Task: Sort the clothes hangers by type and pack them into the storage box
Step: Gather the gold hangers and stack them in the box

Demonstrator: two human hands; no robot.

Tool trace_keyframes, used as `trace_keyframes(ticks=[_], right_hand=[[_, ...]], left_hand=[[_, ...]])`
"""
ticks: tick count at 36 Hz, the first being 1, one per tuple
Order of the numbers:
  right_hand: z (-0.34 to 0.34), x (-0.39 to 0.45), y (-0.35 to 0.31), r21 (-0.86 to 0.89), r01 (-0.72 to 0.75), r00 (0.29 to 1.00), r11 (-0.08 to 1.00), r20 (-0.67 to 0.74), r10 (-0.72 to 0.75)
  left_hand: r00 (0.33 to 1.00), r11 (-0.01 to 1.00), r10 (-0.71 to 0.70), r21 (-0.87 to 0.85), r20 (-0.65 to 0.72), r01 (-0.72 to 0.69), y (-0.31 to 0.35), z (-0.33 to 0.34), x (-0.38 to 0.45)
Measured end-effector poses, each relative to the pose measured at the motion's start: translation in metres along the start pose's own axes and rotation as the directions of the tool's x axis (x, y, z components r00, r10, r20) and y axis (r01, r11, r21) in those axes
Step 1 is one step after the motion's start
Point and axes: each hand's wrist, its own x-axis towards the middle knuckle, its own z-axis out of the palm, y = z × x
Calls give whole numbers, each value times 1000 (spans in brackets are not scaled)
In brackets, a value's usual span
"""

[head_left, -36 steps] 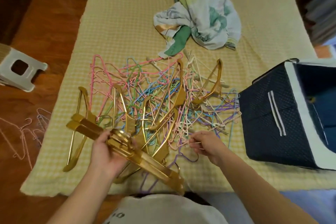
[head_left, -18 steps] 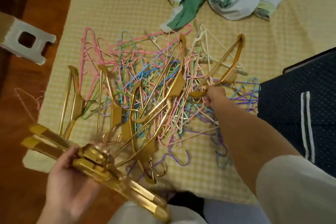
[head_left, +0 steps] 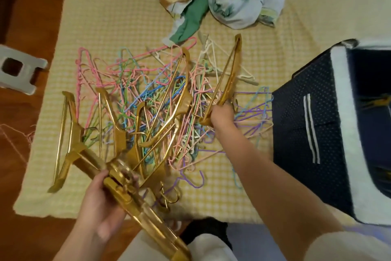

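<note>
We are gripping a gold hanger (head_left: pixel 227 83) on the bed (head_left: pixel 118 27) with our right hand (head_left: pixel 221 115), left hand (head_left: pixel 99 203) clutching the gold stack (head_left: pixel 135 193); lifting it straight up should be freeing it from the wire tangle (head_left: pixel 148 95) beside the storage box (head_left: pixel 317 133).

Gold hangers (head_left: pixel 229 83): glossy, metallic-looking finish. Thin hangers (head_left: pixel 148 91): smooth coloured coating, pastel. Bedcover (head_left: pixel 110 27): matt yellow checked cloth. Box (head_left: pixel 306 133): matt navy dotted fabric. Floor (head_left: pixel 31 17): polished wood. Stool (head_left: pixel 31 83): matt grey plastic
</note>
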Motion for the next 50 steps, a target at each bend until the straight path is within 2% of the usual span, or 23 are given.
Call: trace_keyframes(ticks=[2,4,10,13,16,19,22,24,33,36,40,46,50], right_hand=[[-10,-12,9,86,-4,996,996,94,-4],[-21,-34,8,126,22,990,992,137,-39],[-52,-69,24,109,102,984,989,131,-116],[-65,-79,26,214,100,980,972,150,-134],[-83,-75,25,390,12,981,921,175,-87],[-104,-60,17,520,-144,975,842,221,31],[-129,-46,7,660,-308,943,685,307,128],[-145,-35,5,697,-338,938,632,307,163],[-175,-11,-22,468,-476,858,745,431,278],[-176,-13,-42,311,-476,828,823,473,300],[-179,-11,-76,107,-419,794,902,526,306],[-183,18,-117,-15,-399,781,917,519,348],[-185,24,-121,41,-480,750,876,537,386]], left_hand=[[999,997,39,62,-3,-39,0,8,-6],[998,997,61,47,31,-62,0,10,-13],[994,996,49,74,99,-57,7,8,-31],[988,992,74,93,133,-86,9,4,-42],[985,992,105,60,133,-114,11,-2,-52],[989,991,126,32,72,-128,6,-15,-57],[986,988,157,-3,47,-157,4,-23,-63],[984,986,165,-18,63,-165,5,-26,-64],[981,980,191,-61,27,-189,-1,-36,-66],[979,976,203,-76,4,-202,-3,-40,-66],[980,980,195,-57,50,-192,-1,-37,-68],[982,980,187,-66,-1,-186,-3,-36,-69],[982,980,189,-71,6,-188,-1,-36,-71]])
